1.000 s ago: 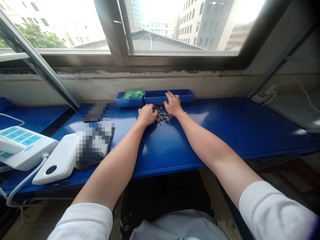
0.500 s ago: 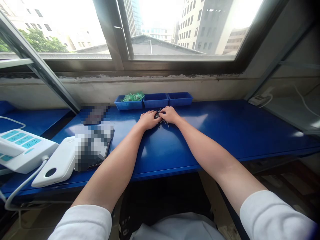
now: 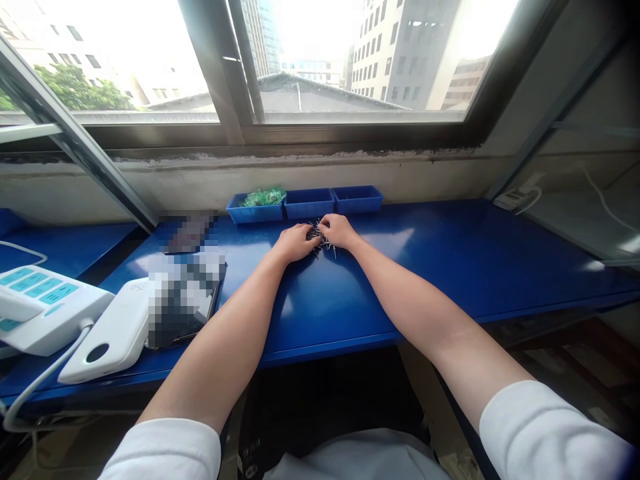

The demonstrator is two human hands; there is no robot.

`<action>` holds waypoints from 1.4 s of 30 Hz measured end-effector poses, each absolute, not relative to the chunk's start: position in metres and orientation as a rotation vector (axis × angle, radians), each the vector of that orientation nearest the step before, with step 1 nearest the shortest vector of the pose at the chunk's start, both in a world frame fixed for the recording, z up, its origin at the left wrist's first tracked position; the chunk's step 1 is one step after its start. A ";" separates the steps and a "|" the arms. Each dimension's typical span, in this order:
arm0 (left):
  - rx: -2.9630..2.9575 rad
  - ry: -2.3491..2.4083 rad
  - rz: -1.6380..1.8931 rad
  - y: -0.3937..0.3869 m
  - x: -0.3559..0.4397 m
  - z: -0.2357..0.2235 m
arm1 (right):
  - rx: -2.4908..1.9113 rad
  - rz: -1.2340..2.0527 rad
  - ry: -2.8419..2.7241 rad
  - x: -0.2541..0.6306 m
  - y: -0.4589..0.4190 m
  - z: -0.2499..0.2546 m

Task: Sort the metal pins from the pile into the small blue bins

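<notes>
Blue bench (image 3: pixel 475 267), glossy, daylight lying on it in pale patches (image 3: pixel 397 241). Low off-white wall (image 3: pixel 190 188) behind. Above, wide metal-framed window (image 3: pixel 215 67), sky (image 3: pixel 310 27) bleached white. Outside: green tree (image 3: pixel 80 90) left, gabled roof (image 3: pixel 280 100) centre, tall grey-white building (image 3: pixel 380 60) right. Slanting metal post (image 3: pixel 100 167) near left.

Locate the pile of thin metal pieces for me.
In the head view, the pile of thin metal pieces lies on the blue table near mid-picture, between the left hand and the right hand, on the near side of the blue bins.
</notes>
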State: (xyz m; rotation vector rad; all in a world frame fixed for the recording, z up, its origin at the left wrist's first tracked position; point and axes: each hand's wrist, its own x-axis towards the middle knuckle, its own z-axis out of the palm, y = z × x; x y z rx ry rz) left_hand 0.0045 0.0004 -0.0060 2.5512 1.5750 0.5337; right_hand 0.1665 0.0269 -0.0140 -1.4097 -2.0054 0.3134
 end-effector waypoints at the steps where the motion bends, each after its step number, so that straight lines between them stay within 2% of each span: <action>1: 2.550 1.567 0.567 0.001 0.004 -0.006 | -1.380 0.314 -1.985 0.166 0.026 -0.013; 9: 2.552 1.493 1.140 0.001 0.005 -0.001 | -1.244 0.344 -1.879 0.160 0.016 -0.003; 13: 2.529 1.423 1.316 0.000 0.006 0.001 | -1.248 0.307 -1.902 0.159 0.015 0.000; 17: 2.512 1.423 1.292 -0.001 0.007 0.003 | -1.221 0.371 -1.832 0.161 0.014 0.001; 24: 2.449 1.552 1.195 -0.002 0.006 0.003 | -0.964 0.713 -1.644 0.163 0.016 -0.002; 32: 2.444 1.593 1.213 -0.002 0.006 0.003 | -0.949 0.794 -1.588 0.164 0.016 0.000; 34: 2.422 1.626 1.330 -0.003 0.006 0.004 | -0.987 0.735 -1.606 0.165 0.016 0.000; 37: 2.339 1.724 1.447 -0.003 0.004 0.005 | -1.136 0.445 -1.693 0.166 0.016 0.001; 42: 2.262 1.836 1.371 0.002 -0.001 0.002 | -1.521 -0.035 -1.764 0.175 0.019 0.004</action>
